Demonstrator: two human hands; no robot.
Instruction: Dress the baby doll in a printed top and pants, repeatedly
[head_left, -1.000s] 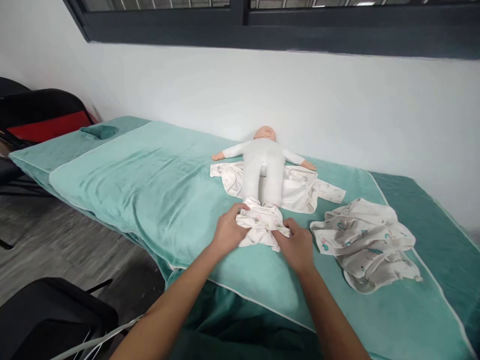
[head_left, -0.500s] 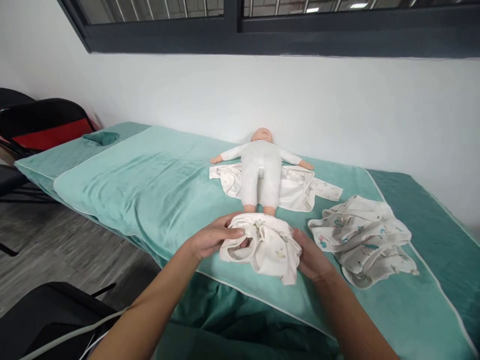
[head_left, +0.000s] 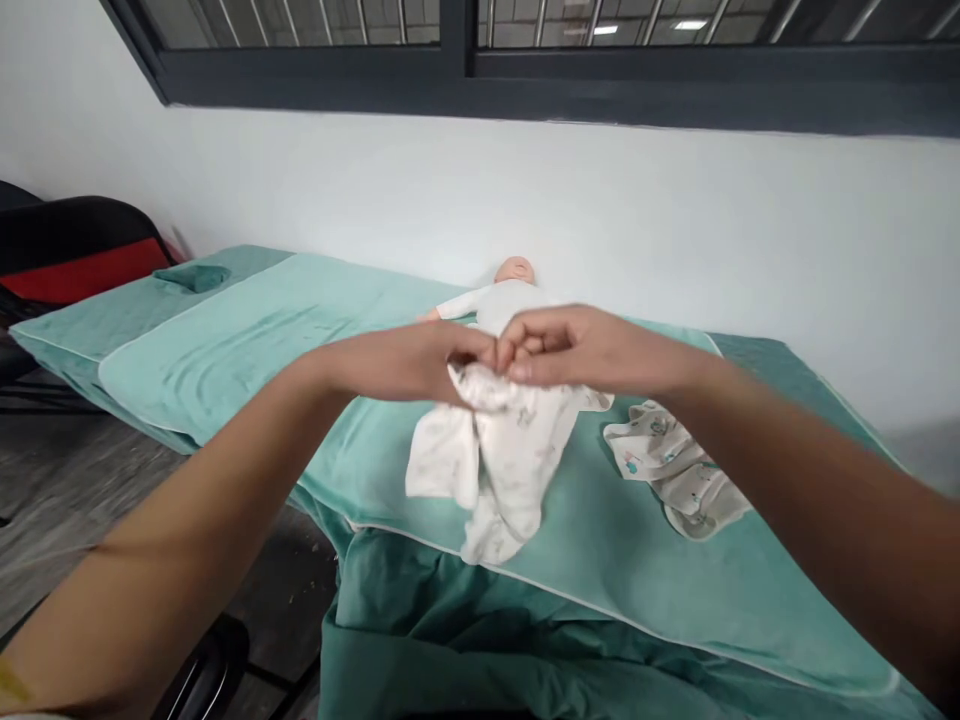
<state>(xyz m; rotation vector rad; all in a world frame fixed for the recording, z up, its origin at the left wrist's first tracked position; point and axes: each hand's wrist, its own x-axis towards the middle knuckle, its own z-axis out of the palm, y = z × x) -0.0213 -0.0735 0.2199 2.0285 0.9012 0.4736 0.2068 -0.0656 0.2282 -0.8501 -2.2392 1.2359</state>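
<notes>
White baby pants [head_left: 517,450] with a small print hang from my two hands, their two leg-like parts dangling over the bed. My left hand [head_left: 442,360] pinches the top edge from the left. Close against it, my right hand [head_left: 559,345] has its fingers curled in on the same edge; its fingertips are blurred. Behind them a baby doll [head_left: 515,270] in a white body lies on its back, its legs hidden by the pants and my hands. A bit of a printed sleeve [head_left: 598,400] shows beside the pants.
Another printed baby garment [head_left: 675,470] lies crumpled to the right, partly behind my right forearm. Green velvety sheets [head_left: 360,440] cover the bed, which stands against a white wall [head_left: 337,190] below a dark window frame [head_left: 337,80]. Black chairs [head_left: 82,240] stand at the left.
Both hands have come up and together, from holding the bunched pants at either side to gripping their top edge. The pants now hang down unfolded. The view has shifted slightly.
</notes>
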